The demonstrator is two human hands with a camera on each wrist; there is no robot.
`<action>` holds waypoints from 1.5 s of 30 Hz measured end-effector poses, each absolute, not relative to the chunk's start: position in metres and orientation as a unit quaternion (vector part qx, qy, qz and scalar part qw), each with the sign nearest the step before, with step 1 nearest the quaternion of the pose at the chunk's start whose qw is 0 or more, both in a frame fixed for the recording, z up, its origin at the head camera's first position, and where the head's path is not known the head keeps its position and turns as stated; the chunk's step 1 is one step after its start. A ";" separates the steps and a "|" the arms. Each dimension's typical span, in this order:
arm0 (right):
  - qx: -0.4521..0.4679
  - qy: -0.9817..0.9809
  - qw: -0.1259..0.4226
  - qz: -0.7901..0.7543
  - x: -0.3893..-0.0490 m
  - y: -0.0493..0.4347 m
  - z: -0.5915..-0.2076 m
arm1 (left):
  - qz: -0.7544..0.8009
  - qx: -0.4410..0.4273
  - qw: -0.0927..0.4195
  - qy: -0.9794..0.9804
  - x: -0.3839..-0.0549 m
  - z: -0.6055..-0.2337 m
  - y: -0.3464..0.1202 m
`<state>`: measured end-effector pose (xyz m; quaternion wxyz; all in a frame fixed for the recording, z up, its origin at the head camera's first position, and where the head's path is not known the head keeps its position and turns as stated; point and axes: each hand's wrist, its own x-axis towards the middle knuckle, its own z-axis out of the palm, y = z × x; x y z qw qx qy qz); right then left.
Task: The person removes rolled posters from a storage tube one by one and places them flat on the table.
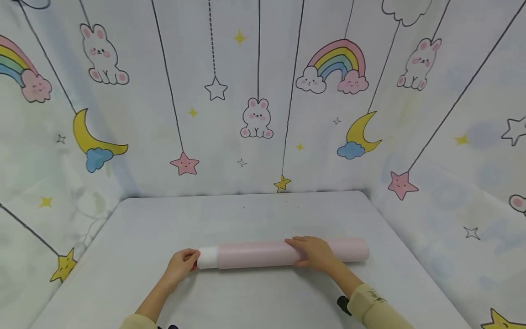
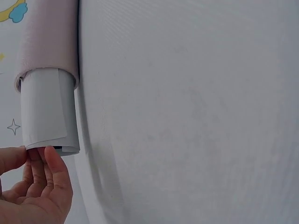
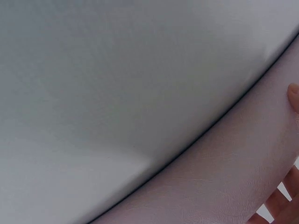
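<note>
A long pink roll (image 1: 259,254) lies crosswise on the white table, with a thick edge at its left end. Out of that end sticks a rolled white paper (image 2: 44,107), one loose edge running along it. My left hand (image 1: 181,266) pinches the rim of the rolled paper, thumb outside and fingertips partly inside its opening. Over the right half of the pink roll is my right hand (image 1: 314,253), gripping it with the thumb on the near side and fingers round the far side. Only parts of that thumb (image 3: 294,97) and fingers show in the right wrist view.
The white-covered table (image 1: 255,301) has rounded far corners. Cloth (image 1: 222,137) printed with rabbits, stars, moons and rainbows hangs behind it and along both sides. A few dark specks lie on the table's far part.
</note>
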<state>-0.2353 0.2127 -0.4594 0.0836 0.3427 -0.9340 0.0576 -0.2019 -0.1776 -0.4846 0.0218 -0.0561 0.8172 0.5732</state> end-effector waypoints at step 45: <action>0.292 -0.945 0.092 0.113 -0.236 0.272 -0.465 | 0.530 -0.068 -0.003 0.845 -0.196 -0.483 -0.199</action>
